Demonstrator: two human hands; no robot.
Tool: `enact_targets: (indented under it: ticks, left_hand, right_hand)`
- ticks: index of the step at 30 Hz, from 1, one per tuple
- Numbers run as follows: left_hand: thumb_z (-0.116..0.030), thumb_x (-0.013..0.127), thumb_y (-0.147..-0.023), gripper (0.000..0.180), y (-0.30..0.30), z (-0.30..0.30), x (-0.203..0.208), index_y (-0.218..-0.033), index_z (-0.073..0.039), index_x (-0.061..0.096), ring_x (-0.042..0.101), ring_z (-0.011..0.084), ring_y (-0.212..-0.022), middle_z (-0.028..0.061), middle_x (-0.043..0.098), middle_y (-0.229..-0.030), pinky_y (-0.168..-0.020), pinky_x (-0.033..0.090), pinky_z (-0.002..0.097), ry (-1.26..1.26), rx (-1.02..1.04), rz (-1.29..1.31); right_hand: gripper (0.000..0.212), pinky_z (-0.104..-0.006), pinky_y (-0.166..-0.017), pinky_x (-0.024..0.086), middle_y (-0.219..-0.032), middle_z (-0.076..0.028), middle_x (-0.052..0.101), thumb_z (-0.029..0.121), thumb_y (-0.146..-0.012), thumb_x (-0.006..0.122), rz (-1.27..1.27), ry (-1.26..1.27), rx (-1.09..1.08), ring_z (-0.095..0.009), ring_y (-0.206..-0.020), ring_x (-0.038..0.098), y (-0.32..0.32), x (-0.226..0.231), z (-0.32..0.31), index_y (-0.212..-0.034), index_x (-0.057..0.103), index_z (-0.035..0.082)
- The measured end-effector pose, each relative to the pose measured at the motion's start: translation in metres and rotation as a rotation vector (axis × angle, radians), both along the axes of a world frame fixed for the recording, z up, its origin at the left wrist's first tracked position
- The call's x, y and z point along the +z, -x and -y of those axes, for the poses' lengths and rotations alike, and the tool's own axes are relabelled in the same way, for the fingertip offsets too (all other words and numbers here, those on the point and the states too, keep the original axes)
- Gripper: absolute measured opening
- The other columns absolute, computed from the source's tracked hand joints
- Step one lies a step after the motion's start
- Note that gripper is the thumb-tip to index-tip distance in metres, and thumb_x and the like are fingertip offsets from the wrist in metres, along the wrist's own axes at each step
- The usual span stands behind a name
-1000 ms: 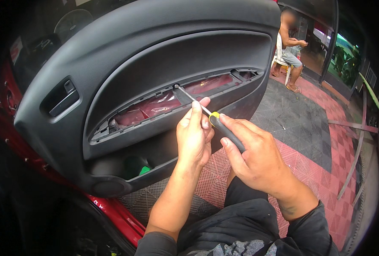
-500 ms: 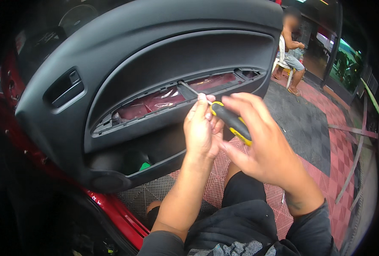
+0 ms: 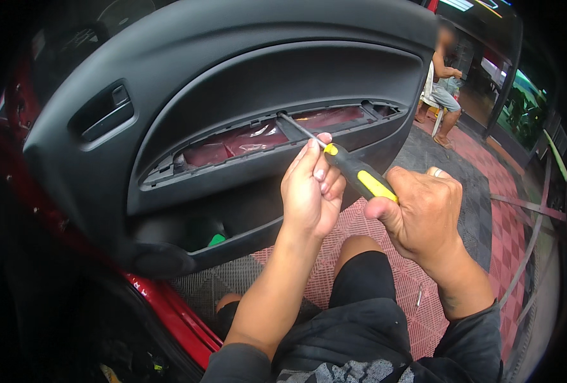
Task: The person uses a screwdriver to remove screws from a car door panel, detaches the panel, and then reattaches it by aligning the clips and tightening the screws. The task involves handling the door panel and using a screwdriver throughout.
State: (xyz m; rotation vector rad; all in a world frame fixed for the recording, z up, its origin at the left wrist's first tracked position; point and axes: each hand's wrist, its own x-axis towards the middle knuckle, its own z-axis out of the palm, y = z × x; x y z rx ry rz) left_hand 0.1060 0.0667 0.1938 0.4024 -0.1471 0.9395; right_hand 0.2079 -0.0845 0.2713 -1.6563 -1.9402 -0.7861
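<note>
A screwdriver (image 3: 365,181) with a black and yellow handle points up and left, its tip in a hole along the opening of a dark grey car door panel (image 3: 245,70). My right hand (image 3: 424,214) is closed around the handle's rear end, thumb stretched along it. Pinched near the front of the handle, the shaft rests between the thumb and fingers of my left hand (image 3: 313,182). Through the long curved opening (image 3: 232,148) show clear plastic film and red metal. To its left sits the inner door handle (image 3: 108,121).
Below the opening is a door pocket with a green item (image 3: 216,240) in it. The red door sill (image 3: 175,319) runs at lower left. A person (image 3: 446,83) sits on a chair at the far right. Red and grey floor tiles (image 3: 481,166) lie beyond the door. Metal bars (image 3: 529,205) stand at right.
My right hand has gone from loosely spread fingers beside the handle to a closed grip at its rear end. The handle has turned, and the view has shifted slightly.
</note>
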Motion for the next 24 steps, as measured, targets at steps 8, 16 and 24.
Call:
enact_targets:
  ticks: [8,16,24]
  left_hand:
    - [-0.032,0.058,-0.111,0.025,-0.002,-0.002,0.002,-0.099,-0.009,0.061,0.035,0.0037,-0.048,-0.0051,0.044,-0.066,-0.043,0.029,0.0210,0.078,0.044,-0.077]
    - [-0.031,0.045,-0.115,0.031,0.006,-0.009,-0.006,-0.114,-0.006,0.062,0.034,0.0041,-0.050,-0.0070,0.039,-0.061,-0.045,0.031,0.0205,-0.016,-0.133,0.021]
    - [-0.033,0.046,-0.115,0.032,0.007,-0.010,0.000,-0.116,-0.005,0.061,0.035,0.0033,-0.050,-0.0070,0.040,-0.061,-0.046,0.031,0.0195,0.006,-0.087,-0.012]
  right_hand:
    - [0.049,-0.0344,-0.067,0.059,-0.108,-0.018,0.070,0.019,-0.076,0.087,0.158,-0.104,0.328,-0.027,-0.080,0.073,-0.005,-0.002,0.002,-0.122,0.074,0.006]
    - [0.062,-0.0322,-0.056,0.052,-0.069,-0.006,0.067,0.045,-0.071,0.089,0.117,-0.062,0.043,-0.020,-0.058,0.068,-0.006,0.005,0.005,-0.111,0.073,0.000]
    - [0.041,-0.0341,-0.054,0.053,-0.082,-0.012,0.070,0.027,-0.082,0.084,0.150,-0.103,0.262,-0.023,-0.066,0.069,-0.005,0.001,0.001,-0.109,0.075,-0.002]
